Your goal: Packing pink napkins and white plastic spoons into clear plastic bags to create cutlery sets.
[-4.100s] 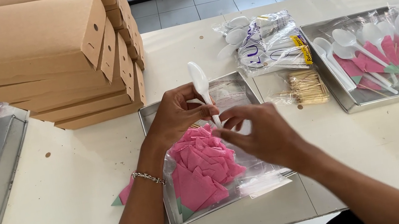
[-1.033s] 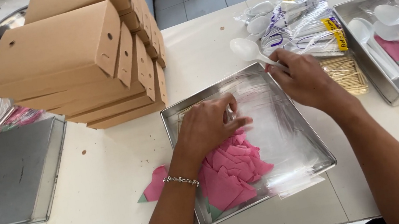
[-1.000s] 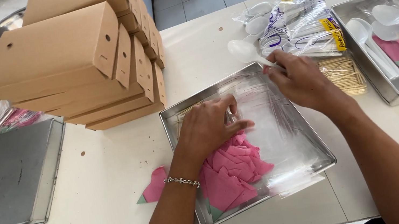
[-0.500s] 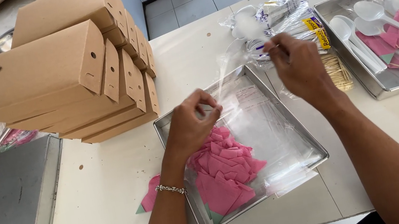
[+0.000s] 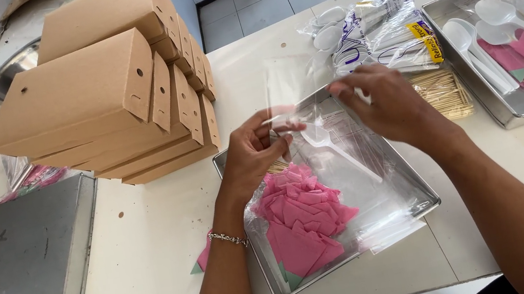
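One clear sleeve (image 5: 311,99) with one white spoon (image 5: 337,148) is pinched by both the left hand (image 5: 256,151) and the right hand (image 5: 391,103) above one steel tray (image 5: 420,191).

A clear plastic sleeve (image 5: 311,99) is held upright and open above a metal tray (image 5: 420,187), pinched at its upper edges by both hands. A white plastic spoon (image 5: 333,145) lies slanted inside it, bowl uppermost, handle pointing down-right.
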